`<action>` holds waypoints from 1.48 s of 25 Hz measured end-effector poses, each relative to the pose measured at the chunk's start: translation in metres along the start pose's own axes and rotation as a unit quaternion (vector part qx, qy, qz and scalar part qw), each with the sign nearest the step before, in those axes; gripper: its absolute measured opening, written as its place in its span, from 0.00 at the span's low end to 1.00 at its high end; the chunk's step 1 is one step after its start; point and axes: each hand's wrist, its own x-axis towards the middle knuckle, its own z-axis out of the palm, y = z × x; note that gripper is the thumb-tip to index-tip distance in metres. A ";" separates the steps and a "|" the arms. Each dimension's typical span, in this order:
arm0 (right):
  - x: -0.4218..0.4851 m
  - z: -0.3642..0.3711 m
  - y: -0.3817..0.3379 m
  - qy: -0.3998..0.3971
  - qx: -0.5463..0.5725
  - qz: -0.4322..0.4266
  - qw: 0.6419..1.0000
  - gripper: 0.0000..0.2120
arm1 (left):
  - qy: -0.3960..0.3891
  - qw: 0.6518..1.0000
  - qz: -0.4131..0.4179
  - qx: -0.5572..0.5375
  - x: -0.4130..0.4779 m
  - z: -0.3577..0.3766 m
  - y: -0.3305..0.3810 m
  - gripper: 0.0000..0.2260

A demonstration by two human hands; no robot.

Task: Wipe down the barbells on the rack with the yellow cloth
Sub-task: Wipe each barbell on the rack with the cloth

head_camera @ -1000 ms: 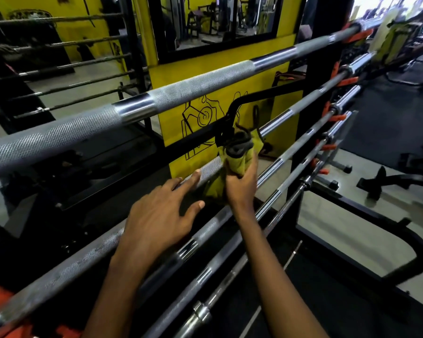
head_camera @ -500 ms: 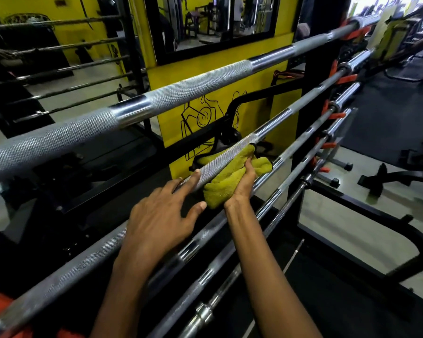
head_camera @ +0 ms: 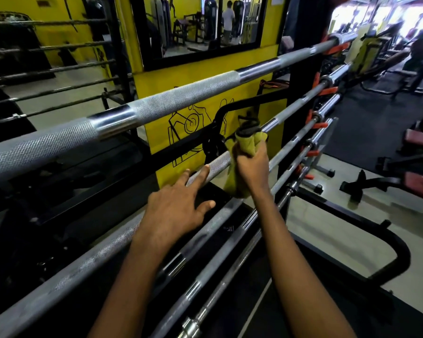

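Observation:
Several steel barbells lie slanted on a black rack [head_camera: 300, 76], one below the other. The top barbell [head_camera: 176, 101] crosses the view from lower left to upper right. My right hand [head_camera: 253, 167] grips the yellow cloth [head_camera: 248, 142], which is wrapped round the second barbell [head_camera: 215, 164]; a tail of cloth hangs under my wrist. My left hand [head_camera: 176, 211] rests on the same bar just left of the cloth, fingers straight along the knurled steel. Lower barbells [head_camera: 230, 242] run under both forearms.
A yellow wall panel [head_camera: 205, 76] with a black drawing and a mirror stands behind the rack. Orange hooks [head_camera: 320, 91] hold the bar ends at the right. A black curved floor frame [head_camera: 398, 254] and benches sit on the right. A person stands far back on the right.
My right hand has slid the cloth up the second bar to the right and closed round the bar again. My left hand stays resting on the bar.

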 end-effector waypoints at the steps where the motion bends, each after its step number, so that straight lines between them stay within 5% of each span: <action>1: 0.014 -0.003 -0.002 0.011 -0.007 0.015 1.000 0.27 | -0.006 1.000 -0.001 -0.005 0.004 0.001 0.001 0.34; 8: 0.005 -0.021 0.013 -0.090 -0.080 -0.160 0.980 0.23 | 0.082 0.997 0.011 0.000 0.027 0.005 0.018 0.27; 13: 0.037 -0.014 0.001 0.036 0.103 0.110 0.988 0.23 | 0.173 0.984 0.033 0.036 0.018 0.013 0.023 0.23; 16: 0.028 0.003 0.006 0.015 0.344 0.252 0.904 0.24 | 0.177 0.983 0.017 0.039 0.020 0.010 0.025 0.23; 19: 0.021 0.008 0.011 -0.020 0.503 0.296 0.812 0.23 | 0.167 0.985 0.003 0.050 0.020 0.010 0.027 0.23; 22: 0.023 0.010 0.011 -0.009 0.546 0.294 0.784 0.20 | 0.140 0.989 -0.024 0.040 0.022 0.006 0.026 0.23; 26: 0.023 -0.004 0.019 -0.068 0.457 0.315 0.829 0.25 | 0.073 0.991 -0.103 -0.055 0.038 -0.006 0.037 0.23; 28: 0.024 -0.013 0.023 -0.041 0.324 0.288 0.900 0.25 | 0.095 0.990 -0.091 -0.052 0.055 -0.004 0.050 0.24; 31: 0.028 -0.020 0.028 -0.027 0.046 0.071 0.996 0.37 | 0.120 0.991 -0.057 -0.035 0.072 0.010 0.059 0.24; 33: 0.039 -0.021 0.036 -0.077 0.005 -0.016 0.997 0.47 | 0.138 0.989 -0.047 0.021 0.072 0.022 0.059 0.24; 37: 0.097 -0.030 0.043 -0.057 -0.033 -0.016 0.998 0.51 | 0.135 0.988 -0.057 0.045 0.070 0.025 0.060 0.24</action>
